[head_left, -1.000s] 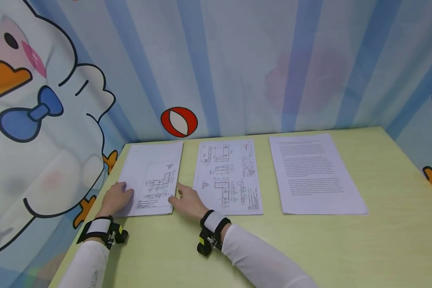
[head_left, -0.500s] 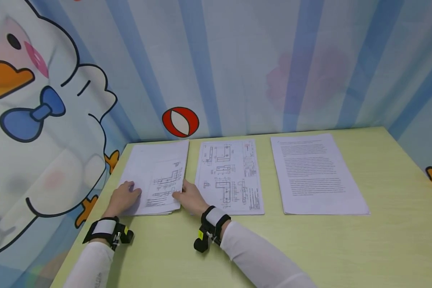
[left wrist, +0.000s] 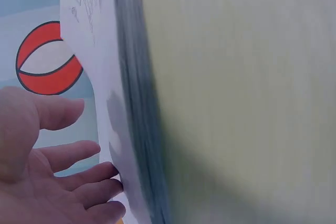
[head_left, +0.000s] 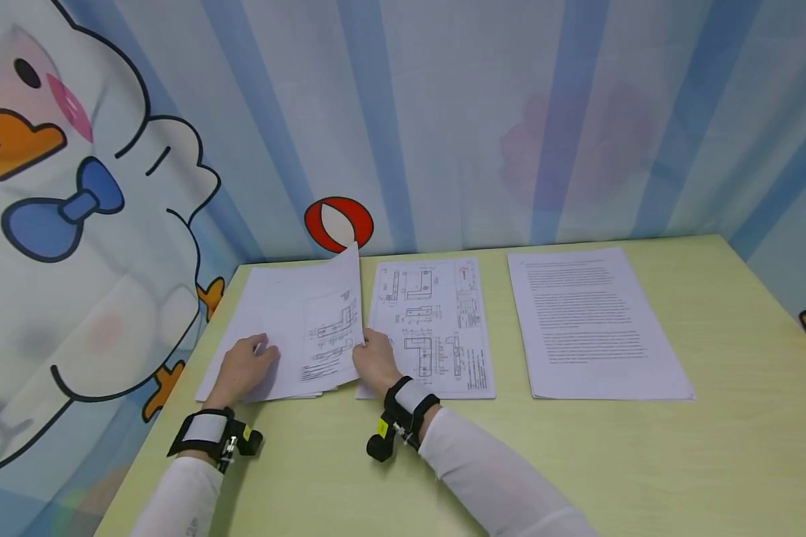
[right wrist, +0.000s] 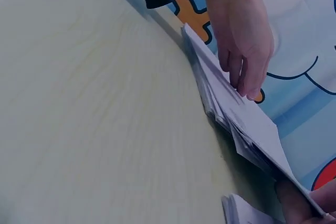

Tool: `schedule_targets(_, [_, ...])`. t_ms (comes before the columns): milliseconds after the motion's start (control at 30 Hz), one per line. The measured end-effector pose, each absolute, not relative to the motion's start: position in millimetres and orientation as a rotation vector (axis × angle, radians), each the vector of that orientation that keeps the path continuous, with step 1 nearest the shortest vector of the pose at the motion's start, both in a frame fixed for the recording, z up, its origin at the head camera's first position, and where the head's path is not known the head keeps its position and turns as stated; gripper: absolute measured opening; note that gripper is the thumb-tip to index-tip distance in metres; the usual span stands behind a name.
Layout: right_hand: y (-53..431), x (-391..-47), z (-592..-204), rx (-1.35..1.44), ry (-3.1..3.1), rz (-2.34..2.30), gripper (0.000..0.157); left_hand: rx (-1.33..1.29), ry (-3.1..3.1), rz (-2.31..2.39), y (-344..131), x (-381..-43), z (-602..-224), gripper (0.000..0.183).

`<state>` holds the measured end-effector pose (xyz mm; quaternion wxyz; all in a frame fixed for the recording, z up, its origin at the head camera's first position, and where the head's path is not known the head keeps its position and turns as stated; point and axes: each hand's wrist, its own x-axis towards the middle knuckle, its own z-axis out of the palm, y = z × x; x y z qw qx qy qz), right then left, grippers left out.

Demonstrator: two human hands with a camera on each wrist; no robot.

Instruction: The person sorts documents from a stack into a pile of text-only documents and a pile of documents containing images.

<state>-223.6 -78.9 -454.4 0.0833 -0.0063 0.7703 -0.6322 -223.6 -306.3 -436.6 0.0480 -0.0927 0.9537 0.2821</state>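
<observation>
Several stacked sheets of paper [head_left: 262,298] lie at the left of the table. My right hand [head_left: 377,363] pinches the right edge of the upper sheets, which carry a printed technical drawing [head_left: 332,328]. That edge is raised and bent, overlapping the middle stack in the head view. In the right wrist view, a gap shows between the lifted sheets [right wrist: 262,135] and those underneath, near the right thumb and fingers. My left hand [head_left: 245,367] rests its fingertips on the left part of the top sheet; in the left wrist view its fingers [left wrist: 92,174] are loosely bent, gripping nothing.
A middle stack [head_left: 443,313] has technical drawings on top. Farther right, another stack [head_left: 584,321] shows lines of printed text. All lie on a pale yellow table [head_left: 618,470] in front of a cartoon-printed curtain [head_left: 457,134].
My right hand has moved right, drawing the upper sheets with it and lifting their right edge off the stack. The left hand has slid slightly right.
</observation>
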Motion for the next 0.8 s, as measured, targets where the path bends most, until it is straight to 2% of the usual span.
schedule_targets(133, [-69.8, -226.7, -451.1, 0.088, 2.173, -2.006, 0.046, -0.265, 2.902, 0.896, -300.1, -225.0, -435.0, 0.057])
schedule_targets(333, [-53.0, -229.8, -441.0, 0.123, 2.087, -2.131, 0.045, -0.335, 2.906, 1.002, -289.9, -227.7, -433.4, 0.063])
schedule_targets(567, [-21.8, -229.7, -426.2, 0.077, 2.013, -2.252, 0.045, -0.447, 2.816, 1.411, -262.6, -236.1, -430.2, 0.065])
schedule_targets(800, [13.0, -227.8, -415.9, 0.071, 1.985, -2.271, 0.046, -0.384, 2.572, 1.839, -229.8, -236.6, -417.1, 0.055])
